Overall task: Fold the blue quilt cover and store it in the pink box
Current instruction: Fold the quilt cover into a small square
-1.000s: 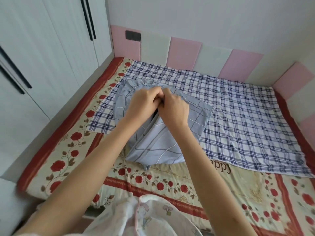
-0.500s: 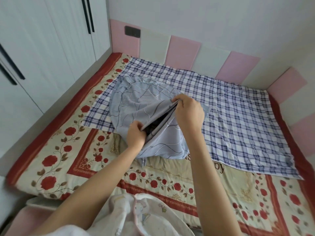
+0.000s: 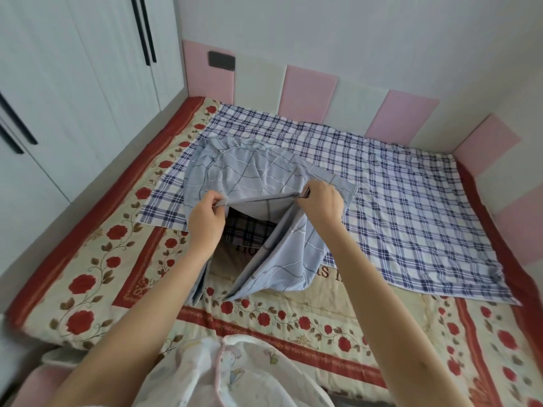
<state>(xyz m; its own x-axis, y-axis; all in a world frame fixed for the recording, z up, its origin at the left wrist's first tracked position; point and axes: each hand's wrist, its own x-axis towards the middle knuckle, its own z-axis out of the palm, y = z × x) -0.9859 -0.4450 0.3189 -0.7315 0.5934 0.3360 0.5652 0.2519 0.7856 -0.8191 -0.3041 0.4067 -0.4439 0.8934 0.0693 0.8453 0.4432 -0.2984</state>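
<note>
While the blue quilt cover [image 3: 252, 174] was held up by one edge above the bed, little of the folding could be judged as done. That edge was pinched between the thumb and curled fingers of the left hand [image 3: 205, 214] and gripped likewise by the right hand [image 3: 320, 201]. The two hands were set apart, so that a taut stretch of cloth ran between them. Below that stretch the cover was seen to gape, and a dark checked patch and a strip of the floral bed mat [image 3: 102, 274] showed through the gap. The far part of the cover lay bunched on the checked sheet [image 3: 411, 201], while its near part hung down to the mat. No flat, squared fold was to be seen. The work was therefore judged to be at an early stage, with smoothing, folding down to size and storing all left to do. A pink surface [image 3: 32, 389] was glimpsed at the lower left corner, but whether it was the storage box could not be told.
</note>
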